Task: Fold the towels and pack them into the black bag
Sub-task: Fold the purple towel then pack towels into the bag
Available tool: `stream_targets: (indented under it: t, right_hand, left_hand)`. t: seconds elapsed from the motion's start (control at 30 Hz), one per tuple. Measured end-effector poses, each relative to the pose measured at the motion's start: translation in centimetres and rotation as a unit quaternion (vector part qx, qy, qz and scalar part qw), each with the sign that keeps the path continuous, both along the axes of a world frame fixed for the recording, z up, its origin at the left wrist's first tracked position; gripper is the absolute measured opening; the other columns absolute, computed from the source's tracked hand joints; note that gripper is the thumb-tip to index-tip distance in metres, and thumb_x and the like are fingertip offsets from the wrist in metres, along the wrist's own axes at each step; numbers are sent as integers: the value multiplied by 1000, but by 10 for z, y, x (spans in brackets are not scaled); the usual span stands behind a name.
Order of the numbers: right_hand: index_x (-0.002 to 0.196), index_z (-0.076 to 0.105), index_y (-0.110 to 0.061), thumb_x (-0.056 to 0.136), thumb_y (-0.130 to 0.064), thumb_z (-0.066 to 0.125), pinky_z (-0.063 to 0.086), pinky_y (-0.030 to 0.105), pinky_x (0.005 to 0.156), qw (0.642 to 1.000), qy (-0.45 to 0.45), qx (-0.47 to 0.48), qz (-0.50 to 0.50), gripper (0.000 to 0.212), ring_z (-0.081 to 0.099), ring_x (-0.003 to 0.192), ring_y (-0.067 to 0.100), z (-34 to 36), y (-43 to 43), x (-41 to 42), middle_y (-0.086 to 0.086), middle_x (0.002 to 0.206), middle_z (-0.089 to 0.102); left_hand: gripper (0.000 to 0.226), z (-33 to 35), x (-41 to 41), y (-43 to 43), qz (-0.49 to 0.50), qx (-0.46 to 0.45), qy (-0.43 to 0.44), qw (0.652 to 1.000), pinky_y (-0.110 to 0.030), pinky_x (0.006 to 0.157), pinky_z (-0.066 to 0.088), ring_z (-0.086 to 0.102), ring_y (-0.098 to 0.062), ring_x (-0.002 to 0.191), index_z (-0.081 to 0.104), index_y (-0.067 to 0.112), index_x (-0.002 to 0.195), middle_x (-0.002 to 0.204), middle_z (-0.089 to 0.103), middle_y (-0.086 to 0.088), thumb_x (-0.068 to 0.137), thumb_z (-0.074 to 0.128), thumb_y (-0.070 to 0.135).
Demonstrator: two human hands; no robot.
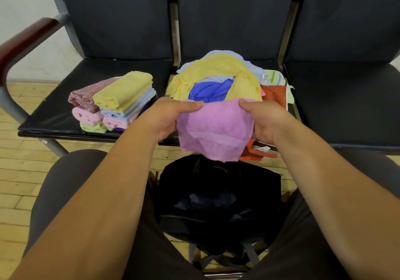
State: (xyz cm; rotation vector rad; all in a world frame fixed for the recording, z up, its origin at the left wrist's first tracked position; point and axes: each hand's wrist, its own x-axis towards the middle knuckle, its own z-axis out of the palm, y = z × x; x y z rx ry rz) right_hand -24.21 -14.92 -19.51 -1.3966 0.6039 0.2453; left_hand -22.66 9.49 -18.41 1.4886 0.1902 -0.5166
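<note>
1. A row of three black padded seats [112,80] with dark backrests stands in front of the person; a dark red armrest [23,43] on a grey metal frame is at the far left, and the floor [19,178] is of light wooden boards.
2. On the left seat lies a stack of folded towels [112,104]: a yellow one on top, pale blue and pink below, a maroon patterned one beside it, and a light green one at the bottom edge.
3. On the middle seat is a loose pile of unfolded towels [218,78]; a yellow one is draped over a bright blue one, pale blue cloth lies behind, and an orange towel [275,94] lies at the right side.
4. The pink towel [214,130] is held up in front of this pile and hides its near part. It is soft terry cloth with a woven band near the lower edge.
5. The left hand [171,117] and the right hand [266,121] each have a closed grip on one upper corner of the pink towel, thumb on top.
6. The black bag [218,201] stands on the floor between the person's knees, directly under the towel, its top open and its dark lining visible.
</note>
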Motion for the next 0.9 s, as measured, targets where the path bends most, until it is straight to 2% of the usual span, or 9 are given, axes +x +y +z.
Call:
stream_targets:
  t: [0.1,0.2,0.3,0.4,0.53,0.6,0.7,0.77,0.9]
  right_hand:
    - [128,65,0,92,-23,85,64,58,88,1000,-6,-29,-5,47,79,100,33,-3,-3,0,15,114,77]
    - [142,59,-4,89,-17,87,63,54,95,999,-41,-13,4,61,77,106,31,0,-2,1,14,126,73]
    - [142,60,-31,86,-21,87,60,47,101,989,-96,-82,71,63,71,114,22,6,1,-1,3,132,65]
    - [141,62,-31,83,-34,89,51,27,87,919,-135,-295,222,64,61,114,13,19,9,-15,-10,129,60]
    - [121,69,0,87,-20,82,56,51,86,861,-164,-410,254,42,65,108,41,15,23,-20,22,114,72]
    - [111,72,-2,88,-22,80,55,45,78,856,-151,-420,263,32,67,98,38,10,24,-16,19,105,73]
    - [93,73,-11,85,-31,84,40,34,61,868,-144,-407,244,24,55,74,23,5,18,-13,5,82,61]
    - [85,70,-7,80,-34,84,35,33,59,887,-137,-373,234,31,47,67,19,4,12,-10,4,74,51]
    - [103,79,-13,83,-34,80,50,35,74,935,-96,-265,214,29,65,82,18,13,3,-6,7,90,74]
  left_hand:
    - [88,-7,4,0,9,40,-33,999,-44,99,62,69,-30,121,52,14,153,140,62,-8,77,95,13]
    - [88,-12,6,3,-41,115,-110,986,-44,101,61,68,-22,120,60,38,146,142,58,0,71,97,10]
    - [89,-9,1,2,-74,231,-185,952,-36,91,62,67,-14,104,54,50,144,129,59,5,76,88,5]
    - [58,-12,2,0,-64,333,-247,908,-24,74,56,66,-8,94,63,36,132,111,67,8,82,79,10]
    - [12,-21,9,1,-73,442,-288,847,-21,58,46,66,-12,77,70,29,98,80,67,13,86,73,29]
    - [8,-20,10,2,-80,465,-299,829,-24,55,44,65,-15,73,67,28,88,73,64,11,88,72,34]
    - [19,-19,10,9,-66,464,-286,836,-33,68,56,66,-21,80,69,26,91,87,70,-2,88,73,44]
    - [24,-15,10,15,-69,426,-264,863,-39,74,59,68,-25,87,70,31,88,94,70,-5,81,76,53]
    - [26,-2,6,19,-93,296,-171,935,-41,83,59,68,-22,97,74,23,101,104,72,-2,87,83,44]
